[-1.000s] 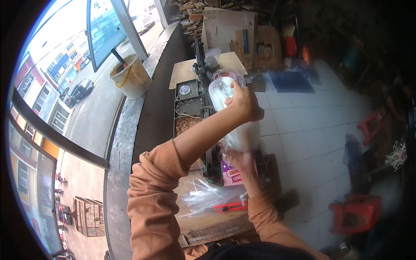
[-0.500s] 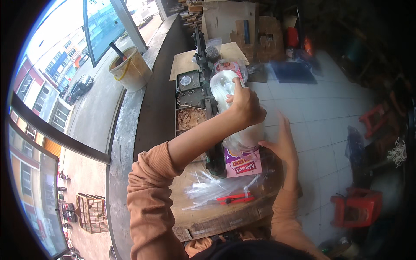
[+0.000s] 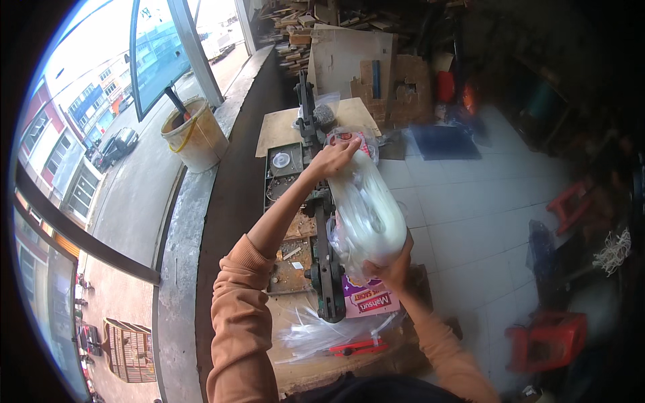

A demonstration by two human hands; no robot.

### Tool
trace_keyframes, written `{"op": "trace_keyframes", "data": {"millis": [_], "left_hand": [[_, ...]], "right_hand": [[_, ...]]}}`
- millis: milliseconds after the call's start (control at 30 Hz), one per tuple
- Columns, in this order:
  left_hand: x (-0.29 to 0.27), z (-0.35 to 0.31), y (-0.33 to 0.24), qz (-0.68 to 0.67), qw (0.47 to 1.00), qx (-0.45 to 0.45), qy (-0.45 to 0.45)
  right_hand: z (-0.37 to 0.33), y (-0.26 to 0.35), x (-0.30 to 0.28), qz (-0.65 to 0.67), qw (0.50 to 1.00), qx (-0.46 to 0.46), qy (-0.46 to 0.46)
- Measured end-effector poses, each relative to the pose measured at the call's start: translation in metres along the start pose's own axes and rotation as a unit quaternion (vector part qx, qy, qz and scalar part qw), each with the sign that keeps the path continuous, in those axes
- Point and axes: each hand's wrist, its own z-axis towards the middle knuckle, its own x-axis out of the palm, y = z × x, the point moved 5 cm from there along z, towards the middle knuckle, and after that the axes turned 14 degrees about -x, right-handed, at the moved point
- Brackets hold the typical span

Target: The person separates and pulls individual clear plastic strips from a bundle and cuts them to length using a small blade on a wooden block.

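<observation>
Your left hand [image 3: 336, 160] is curled over the far end of the clear plastic bundle [image 3: 379, 208]; your right hand [image 3: 395, 267] cups its near end, fingers bent around it. Bundle's right of the dark metal bar [image 3: 329, 295]; can't tell if it's resting on anything. Pink package [image 3: 371, 302], plastic strips [image 3: 332, 332], red cutter [image 3: 363, 347] nearer. Compartment tray [image 3: 293, 150] left, bucket [image 3: 196, 141] far left.

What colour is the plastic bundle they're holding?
Cloudy white; the head view shows the plastic bundle best.
</observation>
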Motion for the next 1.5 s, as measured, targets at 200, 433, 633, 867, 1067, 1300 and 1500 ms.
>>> {"op": "trace_keyframes", "data": {"millis": [200, 433, 633, 867, 1067, 1300, 1500], "left_hand": [[-0.035, 0.016, -0.054, 0.113, 0.985, -0.127, 0.032], [-0.023, 0.018, -0.017, 0.089, 0.986, -0.112, -0.084], [-0.022, 0.020, -0.006, 0.082, 0.988, -0.094, -0.088], [-0.025, 0.019, 0.000, 0.041, 0.989, -0.106, -0.090], [-0.026, 0.029, 0.002, 0.017, 0.991, -0.129, -0.012], [-0.022, 0.033, 0.011, -0.018, 0.990, -0.136, 0.014], [-0.011, 0.009, -0.001, -0.183, 0.966, -0.179, -0.020]], "right_hand": [[0.003, -0.047, 0.004, 0.029, 0.995, 0.097, 0.013], [0.017, -0.049, 0.007, 0.005, 0.991, 0.121, 0.061], [0.029, -0.038, 0.008, -0.072, 0.991, 0.103, 0.051], [0.036, -0.032, 0.011, -0.134, 0.988, 0.044, 0.064], [0.049, -0.025, -0.008, 0.047, 0.989, 0.062, 0.125], [0.076, -0.001, -0.009, 0.085, 0.989, 0.044, 0.109], [0.067, 0.002, 0.001, -0.051, 0.994, 0.039, 0.084]]}}
